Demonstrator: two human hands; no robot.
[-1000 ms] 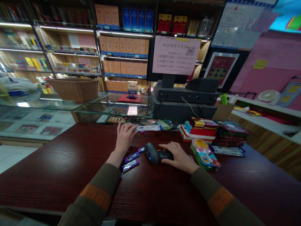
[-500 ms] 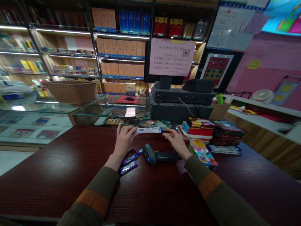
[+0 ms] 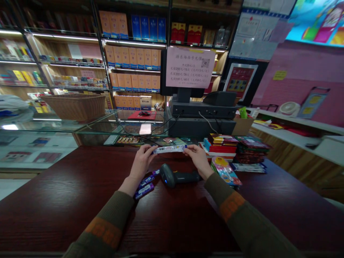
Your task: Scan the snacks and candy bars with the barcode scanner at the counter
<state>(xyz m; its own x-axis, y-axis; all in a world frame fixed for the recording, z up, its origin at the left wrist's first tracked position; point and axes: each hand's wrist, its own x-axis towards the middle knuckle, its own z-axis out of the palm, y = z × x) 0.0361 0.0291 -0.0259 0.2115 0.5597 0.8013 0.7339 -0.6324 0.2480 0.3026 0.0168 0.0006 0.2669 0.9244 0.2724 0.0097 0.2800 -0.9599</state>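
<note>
A long white-and-purple snack packet (image 3: 170,149) is held level above the dark wooden counter (image 3: 67,200), one end in each hand. My left hand (image 3: 142,162) pinches its left end and my right hand (image 3: 198,158) pinches its right end. Below the packet a black barcode scanner (image 3: 176,176) lies on its side on the counter, untouched. Two small purple packets (image 3: 145,185) lie beside my left wrist.
Stacks of colourful packets and boxes (image 3: 236,148) sit right of my hands. A black till with a monitor and pink notice (image 3: 199,107) stands behind. A glass display case (image 3: 88,127) carries a wicker basket (image 3: 73,106). Stocked shelves fill the back wall.
My right hand let go of the scanner and moved up to the packet's right end. Both hands have lifted the packet off the counter.
</note>
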